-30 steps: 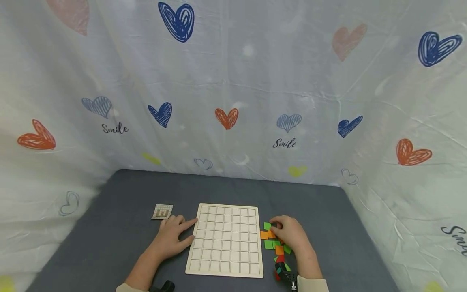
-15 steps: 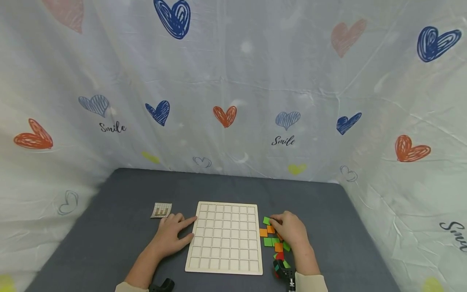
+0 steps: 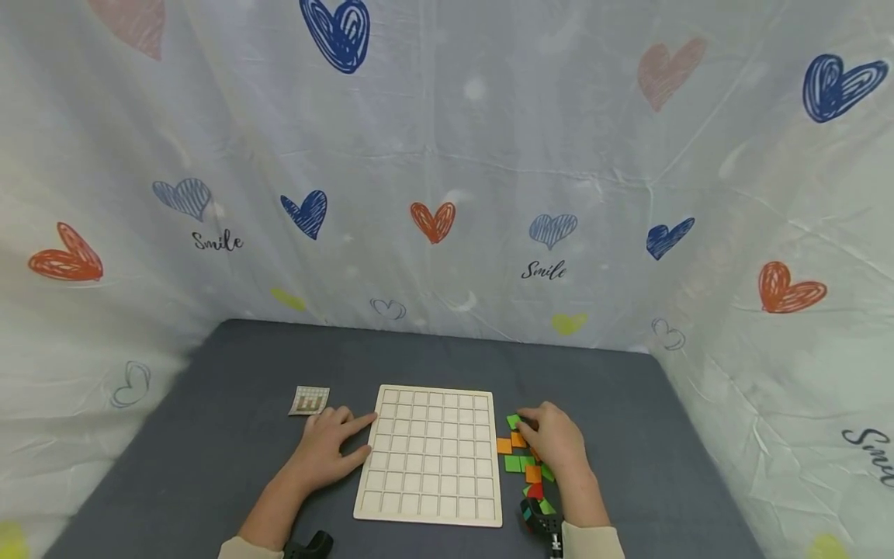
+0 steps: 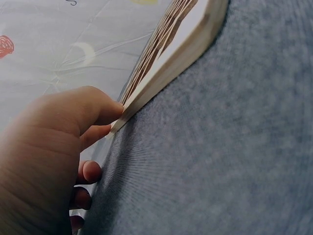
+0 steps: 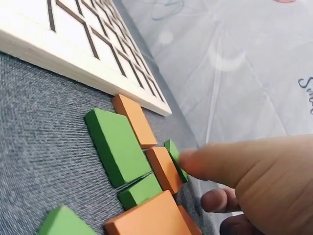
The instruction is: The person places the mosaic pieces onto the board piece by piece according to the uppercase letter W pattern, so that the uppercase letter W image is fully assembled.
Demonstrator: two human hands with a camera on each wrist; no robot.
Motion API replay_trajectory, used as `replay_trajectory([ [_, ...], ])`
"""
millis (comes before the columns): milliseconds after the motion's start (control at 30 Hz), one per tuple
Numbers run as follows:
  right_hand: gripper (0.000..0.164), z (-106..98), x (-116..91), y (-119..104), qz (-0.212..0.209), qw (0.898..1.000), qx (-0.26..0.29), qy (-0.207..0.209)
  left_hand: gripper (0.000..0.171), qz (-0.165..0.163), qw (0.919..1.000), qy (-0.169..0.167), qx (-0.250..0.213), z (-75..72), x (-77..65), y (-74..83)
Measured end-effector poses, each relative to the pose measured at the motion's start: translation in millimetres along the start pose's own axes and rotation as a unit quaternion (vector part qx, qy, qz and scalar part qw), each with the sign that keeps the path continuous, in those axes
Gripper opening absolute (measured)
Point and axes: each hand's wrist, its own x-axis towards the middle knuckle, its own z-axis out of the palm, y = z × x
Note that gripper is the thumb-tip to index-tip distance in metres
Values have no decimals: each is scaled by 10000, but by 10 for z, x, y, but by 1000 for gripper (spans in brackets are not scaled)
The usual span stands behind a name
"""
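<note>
A pale wooden grid board (image 3: 427, 456) lies flat on the dark grey tabletop. My left hand (image 3: 327, 450) rests at its left side, thumb and forefinger spread and touching the edge; the left wrist view has the fingertips at the board's rim (image 4: 171, 73). Right of the board, thumb and forefinger of my right hand (image 3: 556, 437) pinch a small green square tile (image 3: 514, 421) at the far end of a loose group. In the right wrist view the thumb (image 5: 193, 163) meets that green tile, beside an orange tile (image 5: 165, 169); the forefinger is hidden there.
Several green, orange and red tiles lie close along the board's right side, including an orange one (image 3: 504, 446) near its edge. A small card with a printed grid (image 3: 310, 400) lies beyond my left hand. A white curtain with hearts (image 3: 433, 155) hangs behind the table.
My right hand has shifted slightly away from me, and the green tile at its fingertips has moved a little farther from the orange ones and turned. My left hand keeps its place.
</note>
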Motion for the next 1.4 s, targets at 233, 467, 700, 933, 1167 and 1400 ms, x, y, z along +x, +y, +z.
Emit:
replay_trajectory([
  [233,31,2,7,-16,103,9996,180,-183,50,-67,9999,-115,-1,-9,4,-6],
  [467,39,1,15,-2,67,9990,352,-265,51,-108,9998,-170,-4,31,3,-31],
  [700,25,-69,-11,68,77,9984,237,-516,50,-163,9993,-333,-17,38,-6,-1],
  [933,15,-203,73,115,138,9920,897,-873,51,-191,9994,-285,54,26,-7,-23],
  [1167,21,-409,51,72,397,9899,1190,-666,51,-226,9991,-361,19,25,-12,-21],
  [1400,24,-522,38,-134,-211,9965,805,-25,50,-235,9992,-313,18,9,4,-7],
])
